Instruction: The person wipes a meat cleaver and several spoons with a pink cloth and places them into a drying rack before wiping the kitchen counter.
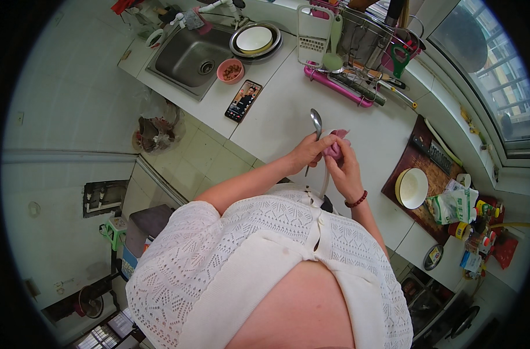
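My left hand (309, 152) holds a metal spoon (316, 120), its bowl pointing up and away from me, while its thumb and fingers also touch a pink, soft-looking item (334, 149). My right hand (347, 168), with a dark red beaded bracelet (356, 199) on the wrist, grips the same pink item from the other side. What exactly the item is I cannot tell; a pale strip hangs below it. Both hands are above the near edge of the white countertop (286, 113). A smartphone (243, 101) with a lit screen lies on the counter, beyond my left hand.
A steel sink (190, 56) is at the upper left, beside a pink bowl (230, 71) of brown pieces and stacked bowls (254, 40). A utensil rack (341, 87) stands at the back. Rightward, a cutting board (393, 185) bears a cleaver (439, 156), bowls (413, 188) and a plastic bag (454, 207).
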The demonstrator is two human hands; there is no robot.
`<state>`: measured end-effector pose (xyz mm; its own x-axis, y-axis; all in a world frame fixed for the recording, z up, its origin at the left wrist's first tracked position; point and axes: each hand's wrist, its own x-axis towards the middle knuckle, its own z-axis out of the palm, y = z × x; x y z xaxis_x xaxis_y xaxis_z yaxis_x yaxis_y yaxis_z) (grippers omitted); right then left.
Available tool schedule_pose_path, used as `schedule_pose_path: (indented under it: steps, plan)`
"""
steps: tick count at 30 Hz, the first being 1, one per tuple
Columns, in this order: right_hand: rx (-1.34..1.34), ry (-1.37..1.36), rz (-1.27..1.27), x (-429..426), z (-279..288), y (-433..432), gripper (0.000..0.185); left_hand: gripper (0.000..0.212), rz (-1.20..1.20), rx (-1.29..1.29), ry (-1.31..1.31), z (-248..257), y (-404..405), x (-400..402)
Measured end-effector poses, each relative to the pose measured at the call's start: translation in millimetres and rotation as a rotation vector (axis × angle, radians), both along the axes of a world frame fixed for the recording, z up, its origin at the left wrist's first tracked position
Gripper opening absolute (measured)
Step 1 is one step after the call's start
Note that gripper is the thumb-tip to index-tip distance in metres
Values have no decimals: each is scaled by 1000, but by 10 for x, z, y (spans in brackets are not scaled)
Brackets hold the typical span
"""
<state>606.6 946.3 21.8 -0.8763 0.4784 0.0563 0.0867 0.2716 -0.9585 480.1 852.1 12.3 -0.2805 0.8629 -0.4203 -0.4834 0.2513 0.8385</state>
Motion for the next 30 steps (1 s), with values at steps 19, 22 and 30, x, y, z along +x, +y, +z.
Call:
schedule_pose_path:
  steps: [19,22,30]
  plan:
    - [-327,-87,-8,158,-71,-78,24,40,-41,-15,-14,-16,9,30]
    - [-300,-67,-26,167,-15,-107,22,34,-52,-6,49,-15,8,76]
    - [-191,-96,34,270,-64,-120,17,21,76,-31,-168,-164,-40,130]
